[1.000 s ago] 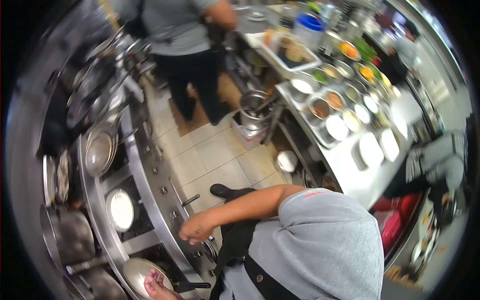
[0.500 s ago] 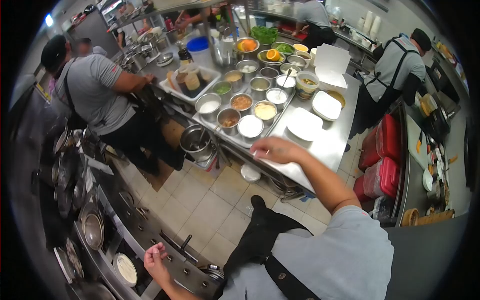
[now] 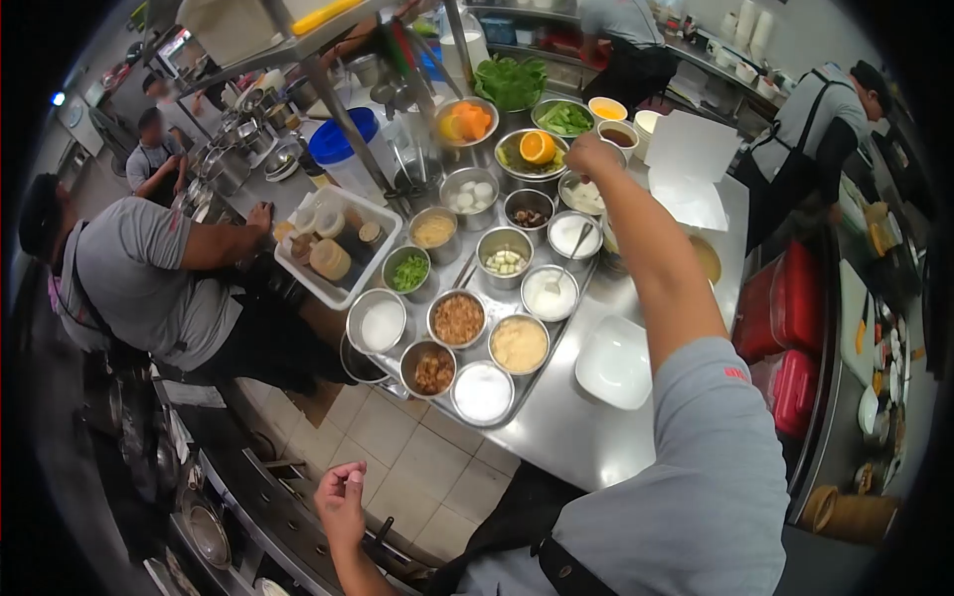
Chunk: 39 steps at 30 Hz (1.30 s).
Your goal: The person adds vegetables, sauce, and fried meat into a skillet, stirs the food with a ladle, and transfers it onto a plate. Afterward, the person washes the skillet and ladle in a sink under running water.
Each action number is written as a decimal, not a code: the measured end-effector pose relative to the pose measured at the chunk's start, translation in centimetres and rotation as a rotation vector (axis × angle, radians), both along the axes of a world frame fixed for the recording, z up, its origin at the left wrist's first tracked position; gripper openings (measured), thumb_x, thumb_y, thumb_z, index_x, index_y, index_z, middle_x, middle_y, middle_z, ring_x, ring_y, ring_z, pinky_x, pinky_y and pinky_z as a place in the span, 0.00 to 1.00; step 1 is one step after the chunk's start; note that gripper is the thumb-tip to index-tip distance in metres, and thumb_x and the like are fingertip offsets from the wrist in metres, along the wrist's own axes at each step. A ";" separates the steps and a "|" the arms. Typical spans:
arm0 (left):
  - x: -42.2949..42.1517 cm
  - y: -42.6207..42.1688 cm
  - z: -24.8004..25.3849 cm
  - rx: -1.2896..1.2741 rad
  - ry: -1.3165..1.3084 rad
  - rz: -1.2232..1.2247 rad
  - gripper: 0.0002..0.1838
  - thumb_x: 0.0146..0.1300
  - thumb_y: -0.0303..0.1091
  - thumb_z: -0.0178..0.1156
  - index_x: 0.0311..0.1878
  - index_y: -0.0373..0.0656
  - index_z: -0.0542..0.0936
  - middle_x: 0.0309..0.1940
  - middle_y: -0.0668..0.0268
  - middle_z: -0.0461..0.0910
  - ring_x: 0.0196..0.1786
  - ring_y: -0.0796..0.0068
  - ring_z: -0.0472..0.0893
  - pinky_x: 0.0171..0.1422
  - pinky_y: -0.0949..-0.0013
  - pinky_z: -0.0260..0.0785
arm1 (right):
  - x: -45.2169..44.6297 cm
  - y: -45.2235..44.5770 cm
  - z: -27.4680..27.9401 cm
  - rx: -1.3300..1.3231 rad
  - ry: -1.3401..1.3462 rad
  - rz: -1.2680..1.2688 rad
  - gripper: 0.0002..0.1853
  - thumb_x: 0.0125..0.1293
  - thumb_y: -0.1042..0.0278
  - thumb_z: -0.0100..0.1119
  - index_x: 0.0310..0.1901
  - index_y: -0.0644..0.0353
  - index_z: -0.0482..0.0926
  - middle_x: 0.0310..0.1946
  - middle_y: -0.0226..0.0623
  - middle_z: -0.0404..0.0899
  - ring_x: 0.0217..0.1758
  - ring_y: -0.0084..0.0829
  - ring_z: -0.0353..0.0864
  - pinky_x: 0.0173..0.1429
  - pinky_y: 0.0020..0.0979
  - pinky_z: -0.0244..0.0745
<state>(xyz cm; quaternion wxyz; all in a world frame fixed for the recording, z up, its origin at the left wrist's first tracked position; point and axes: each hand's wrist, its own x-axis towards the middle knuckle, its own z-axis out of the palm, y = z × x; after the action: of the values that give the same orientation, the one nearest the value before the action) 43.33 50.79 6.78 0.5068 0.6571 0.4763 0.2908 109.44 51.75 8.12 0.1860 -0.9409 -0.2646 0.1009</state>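
Note:
My right hand reaches across the steel table over a small metal bowl of white pieces, beside a bowl topped with a cut orange. Its fingers point down and are mostly hidden, so any hold is unclear. Low over the stove's front edge, my left hand has its fingers curled with the thumb against them; nothing shows in it. Under my right forearm sits a white square bowl. Metal tubs around it hold pale grated stuff, white powder and brown chopped bits.
A white bin of sauce bottles stands on the table's left. An open white takeout box is at the far right. Co-workers stand left, at the back and right. Red containers sit by the right counter.
My right hand has moved from the table's near edge to the far bowls. My left hand has shifted up and right in view. The view has moved closer over the table.

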 end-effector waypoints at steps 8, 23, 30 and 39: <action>1.6 2.4 -0.2 -0.096 0.118 0.087 0.13 0.67 0.38 0.60 0.44 0.36 0.79 0.39 0.64 0.83 0.40 0.78 0.79 0.44 0.75 0.69 | 4.1 4.4 -3.3 -0.050 0.211 -0.017 0.11 0.58 0.69 0.57 0.34 0.69 0.82 0.26 0.43 0.84 0.24 0.34 0.84 0.25 0.30 0.78; 8.2 4.9 0.7 -0.101 0.143 -0.010 0.14 0.67 0.38 0.60 0.43 0.34 0.79 0.40 0.59 0.83 0.43 0.73 0.81 0.47 0.73 0.70 | 3.8 0.9 -2.5 0.611 0.602 0.300 0.08 0.56 0.72 0.60 0.29 0.63 0.69 0.22 0.37 0.75 0.15 0.30 0.78 0.17 0.30 0.76; 27.5 9.2 -1.7 -0.127 0.012 -0.351 0.21 0.68 0.35 0.56 0.59 0.32 0.71 0.45 0.58 0.78 0.42 0.74 0.81 0.38 0.74 0.76 | -3.6 1.4 -5.4 0.312 0.755 0.556 0.06 0.57 0.74 0.59 0.34 0.63 0.73 0.22 0.36 0.77 0.20 0.27 0.81 0.19 0.26 0.77; 36.0 11.3 -4.7 -0.195 0.210 -0.285 0.26 0.65 0.30 0.57 0.62 0.25 0.65 0.38 0.60 0.77 0.34 0.76 0.79 0.27 0.76 0.74 | 4.5 9.6 -4.9 0.050 -0.178 0.472 0.25 0.62 0.44 0.59 0.41 0.64 0.80 0.32 0.55 0.83 0.38 0.37 0.86 0.47 0.39 0.79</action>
<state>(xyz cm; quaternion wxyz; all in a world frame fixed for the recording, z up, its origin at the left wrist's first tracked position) 79.37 62.13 2.09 0.5517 0.6922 0.4546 0.0987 113.95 61.35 3.22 0.1567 -0.8532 -0.4948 0.0518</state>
